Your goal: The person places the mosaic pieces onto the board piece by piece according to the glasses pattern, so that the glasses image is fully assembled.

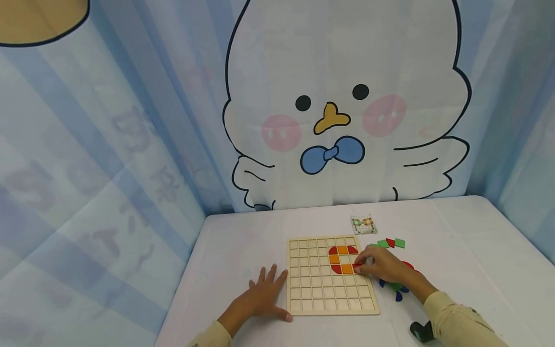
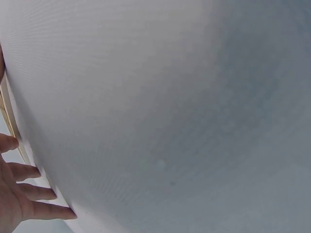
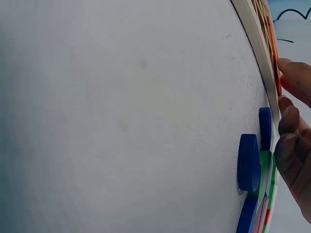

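A light wooden grid board [image 1: 312,291] lies on the white table. On its upper right part sit orange square tiles [image 1: 347,269] and red rounded corner tiles [image 1: 336,269], forming a C shape. At the board's right edge, my right hand [image 1: 381,264] pinches a red tile [image 1: 357,266] at the end of the C's lower row, thumb and fingertips close over the grid. My left hand [image 1: 263,294] is spread beside the board's left edge, its thumb at the lower left corner. Along that edge, the left wrist view shows the spread fingers [image 2: 41,194].
A small pattern card [image 1: 364,225] lies behind the board. Green and red tiles [image 1: 390,243] line up to its right. Blue pieces [image 3: 249,162] and green ones are heaped beneath my right forearm. A dark object [image 1: 421,332] lies by my right sleeve. A printed curtain [image 1: 329,183] hangs behind the table.
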A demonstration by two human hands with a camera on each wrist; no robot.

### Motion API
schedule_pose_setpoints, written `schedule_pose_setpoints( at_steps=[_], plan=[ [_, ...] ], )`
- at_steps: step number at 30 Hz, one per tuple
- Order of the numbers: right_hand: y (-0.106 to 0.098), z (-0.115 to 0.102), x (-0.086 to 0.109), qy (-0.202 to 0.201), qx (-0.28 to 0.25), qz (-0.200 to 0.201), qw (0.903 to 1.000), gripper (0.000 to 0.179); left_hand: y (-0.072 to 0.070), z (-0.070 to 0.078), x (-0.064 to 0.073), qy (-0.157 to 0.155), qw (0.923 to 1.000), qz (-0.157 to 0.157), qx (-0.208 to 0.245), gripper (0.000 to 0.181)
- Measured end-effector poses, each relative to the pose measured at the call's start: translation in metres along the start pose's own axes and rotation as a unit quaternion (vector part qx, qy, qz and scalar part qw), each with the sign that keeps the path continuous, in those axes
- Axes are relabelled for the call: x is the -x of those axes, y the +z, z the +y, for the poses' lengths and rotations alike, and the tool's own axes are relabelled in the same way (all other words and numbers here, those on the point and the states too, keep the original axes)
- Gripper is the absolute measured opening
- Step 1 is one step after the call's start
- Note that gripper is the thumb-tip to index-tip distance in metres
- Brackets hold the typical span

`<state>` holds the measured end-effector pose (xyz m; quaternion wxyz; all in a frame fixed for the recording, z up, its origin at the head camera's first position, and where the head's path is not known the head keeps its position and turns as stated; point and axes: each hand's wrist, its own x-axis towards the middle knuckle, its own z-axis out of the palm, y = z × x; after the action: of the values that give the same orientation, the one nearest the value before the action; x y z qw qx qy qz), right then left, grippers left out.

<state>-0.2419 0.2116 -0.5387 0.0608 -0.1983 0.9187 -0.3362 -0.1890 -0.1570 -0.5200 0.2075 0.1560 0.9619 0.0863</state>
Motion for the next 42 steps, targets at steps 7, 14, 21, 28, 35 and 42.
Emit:
schedule_pose_setpoints(
  at_steps=[7,14,21,28,35,42],
  plan=[
    [-0.001,-0.004,0.001,0.0,0.01,-0.002,0.9999,0.016,0.0,0.0,-0.001,-0.003,1.0,0.0,-0.002,0.117],
    [-0.002,-0.005,0.002,0.002,0.022,0.0,0.9997,0.019,0.001,0.0,-0.001,0.0,1.0,0.0,-0.006,0.117],
    [-0.002,-0.008,0.002,0.013,0.027,0.0,0.9996,0.02,0.004,-0.001,-0.003,0.0,0.9999,0.002,-0.01,0.118],
    [-0.002,-0.01,0.002,0.013,0.031,0.0,0.9994,0.021,0.004,-0.002,-0.002,0.004,0.9999,0.005,-0.009,0.117],
    [-0.004,-0.006,0.004,0.002,0.015,0.001,0.9999,0.021,0.005,-0.002,-0.003,0.005,0.9999,0.004,-0.01,0.118],
    [-0.016,0.005,0.005,0.049,-0.066,0.006,0.9966,0.032,0.003,-0.001,-0.001,0.0,1.0,0.004,0.0,0.117]
  ],
)
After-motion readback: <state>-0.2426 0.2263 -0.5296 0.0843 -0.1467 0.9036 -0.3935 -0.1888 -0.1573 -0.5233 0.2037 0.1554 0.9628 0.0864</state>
